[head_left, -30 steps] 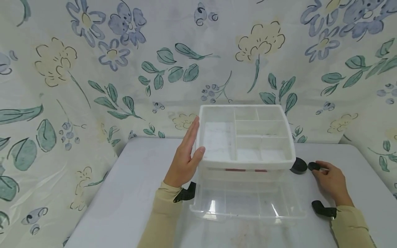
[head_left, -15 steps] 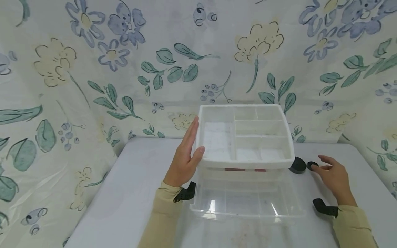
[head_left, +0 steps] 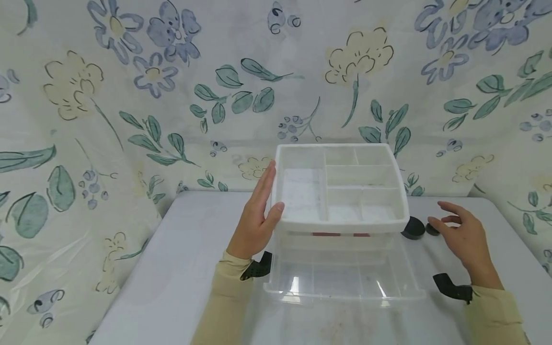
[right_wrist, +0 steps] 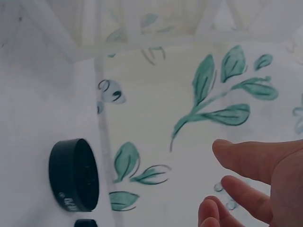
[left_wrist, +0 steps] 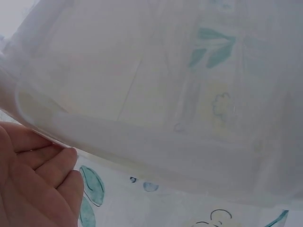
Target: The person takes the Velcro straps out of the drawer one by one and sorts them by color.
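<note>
A white organizer box (head_left: pixel 304 191) with divided compartments in its top stands on the table, its clear drawer (head_left: pixel 340 275) pulled out toward me. My left hand (head_left: pixel 254 220) rests against the box's left side, fingers straight. In the left wrist view, the fingertips of this left hand (left_wrist: pixel 40 175) lie along the edge of the translucent plastic. To the right of the box are a black round lid (head_left: pixel 413 228) and a smaller black disc (head_left: pixel 432 229). My right hand (head_left: pixel 467 237) hovers just right of the disc with fingers parted, holding nothing; in the right wrist view, the lid (right_wrist: pixel 73 175) shows white lettering.
The white table (head_left: pixel 207 230) extends on both sides of the box. A floral cloth (head_left: pixel 241 139) hangs behind it and at the sides. Black straps with camera mounts (head_left: pixel 453 288) sit at both wrists.
My right hand has let go of the smaller black disc, spread its fingers and lifted away to the right. The disc stays beside the lid. My left hand keeps its place on the box.
</note>
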The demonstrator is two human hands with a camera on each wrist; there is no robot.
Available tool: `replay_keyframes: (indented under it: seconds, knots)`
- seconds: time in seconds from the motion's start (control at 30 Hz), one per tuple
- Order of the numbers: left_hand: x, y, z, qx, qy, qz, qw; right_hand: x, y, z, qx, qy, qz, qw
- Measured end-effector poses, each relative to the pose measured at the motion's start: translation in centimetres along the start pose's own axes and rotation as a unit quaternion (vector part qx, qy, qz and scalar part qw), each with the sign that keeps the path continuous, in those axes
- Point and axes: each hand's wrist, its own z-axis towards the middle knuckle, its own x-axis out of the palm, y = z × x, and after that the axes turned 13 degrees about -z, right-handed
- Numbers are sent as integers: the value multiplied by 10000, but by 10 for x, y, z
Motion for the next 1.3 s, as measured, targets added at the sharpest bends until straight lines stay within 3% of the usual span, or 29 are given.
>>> replay_keyframes:
  seconds: [0.4, 0.6, 1.0, 1.3]
  knots:
    - [0, 1, 0, 54, -60, -44, 10000, -19, 26, -22, -355, -391, -174, 9985]
    - [1, 1, 1, 52, -44, -78, 9999, -30, 36, -35, -656, -821, -203, 9943]
    - [2, 2, 0, 71, -32, -33, 10000, -45, 61, -68, -1542, -1534, 231, 9758]
    - [1, 0, 0, 84, -33, -25, 10000, -42, 72, -94, -2232, -1881, 613, 9545]
